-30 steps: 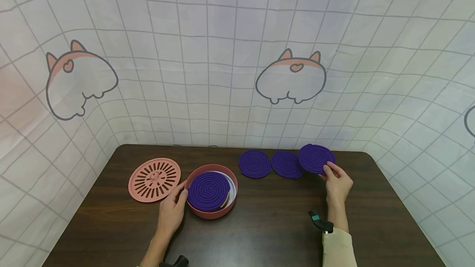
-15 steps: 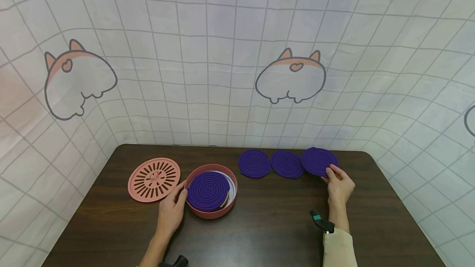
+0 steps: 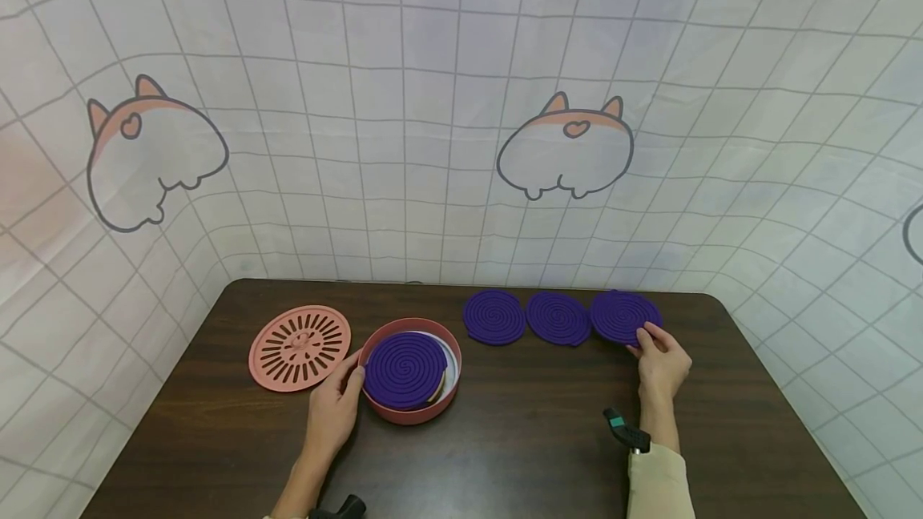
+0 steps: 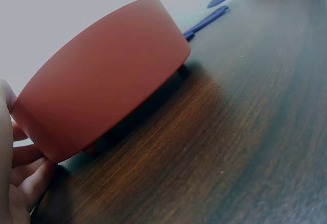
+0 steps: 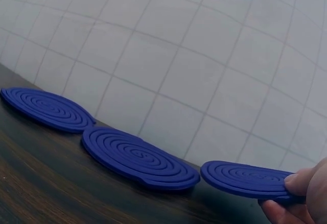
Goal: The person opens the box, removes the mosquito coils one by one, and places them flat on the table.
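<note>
My right hand [image 3: 662, 362] pinches the near edge of a purple spiral coaster [image 3: 622, 315], thumb on top and fingers below. In the right wrist view that coaster [image 5: 245, 178] is tilted, its held edge off the table. To its left lie two matching coasters, a middle one [image 3: 557, 317] and a left one [image 3: 493, 316], flat on the wood. My left hand [image 3: 335, 405] grips the left side of a round terracotta holder [image 3: 411, 416], with fingers under its base in the left wrist view. Inside the holder sit another purple coaster [image 3: 404, 370] and a white disc [image 3: 451, 375] partly beneath it.
A pink slotted round lid [image 3: 300, 348] lies left of the holder. All stands on a dark wooden table [image 3: 505, 439], whose far edge meets a white grid-patterned curtain [image 3: 404, 142]. Black camera mounts sit on both wrists.
My right hand has moved slightly right and lowered the coaster, which no longer overlaps the middle one in the head view. The left hand and the holder have kept their place.
</note>
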`<state>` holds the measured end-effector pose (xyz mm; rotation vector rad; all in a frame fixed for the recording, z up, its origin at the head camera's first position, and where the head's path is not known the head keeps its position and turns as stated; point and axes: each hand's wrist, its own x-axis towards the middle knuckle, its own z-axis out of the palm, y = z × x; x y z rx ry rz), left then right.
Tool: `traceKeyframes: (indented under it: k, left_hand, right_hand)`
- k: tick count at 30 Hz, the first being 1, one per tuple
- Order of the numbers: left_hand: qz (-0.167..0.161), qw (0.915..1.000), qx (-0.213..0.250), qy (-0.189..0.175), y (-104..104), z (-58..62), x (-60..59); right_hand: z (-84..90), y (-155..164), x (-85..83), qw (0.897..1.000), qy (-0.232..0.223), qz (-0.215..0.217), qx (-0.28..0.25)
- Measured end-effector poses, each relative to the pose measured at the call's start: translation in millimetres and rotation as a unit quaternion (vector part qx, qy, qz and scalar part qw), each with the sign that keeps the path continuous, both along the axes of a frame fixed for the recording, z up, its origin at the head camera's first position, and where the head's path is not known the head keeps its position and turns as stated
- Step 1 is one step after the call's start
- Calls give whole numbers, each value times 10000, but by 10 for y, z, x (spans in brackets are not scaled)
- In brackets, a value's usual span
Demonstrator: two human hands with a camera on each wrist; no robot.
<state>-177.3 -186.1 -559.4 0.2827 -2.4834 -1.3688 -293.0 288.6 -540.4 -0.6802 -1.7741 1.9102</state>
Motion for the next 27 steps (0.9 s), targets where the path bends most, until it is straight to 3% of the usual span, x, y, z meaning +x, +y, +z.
traceKeyframes:
  k: [27]
  left_hand:
    - [-93, 9999, 45, -5, -1, 10, 3]
  right_hand:
    - [-60, 17, 4, 9998, -187, 112, -4]
